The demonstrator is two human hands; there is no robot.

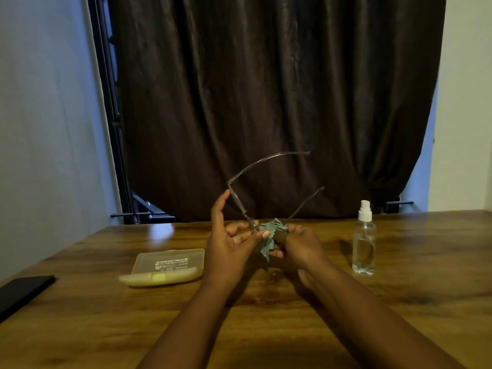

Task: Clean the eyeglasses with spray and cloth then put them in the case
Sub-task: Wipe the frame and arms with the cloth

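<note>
Two hands are working above a wooden table (399, 302): the left hand (229, 246) is pinching the eyeglasses (241, 206) by the frame while the right hand (298, 245) is gripping a green cloth (269, 235) around one lens (temples pointing upward). Gentle circular rubbing seems best.

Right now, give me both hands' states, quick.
Left hand: pinching the eyeglasses by the frame.
Right hand: gripping the green cloth against the eyeglasses.

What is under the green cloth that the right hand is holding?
The green cloth is bunched around one lens of the eyeglasses, pinched by the right hand. The lens itself is covered; only the frame and both temple arms show. The left hand holds the other side.
</note>
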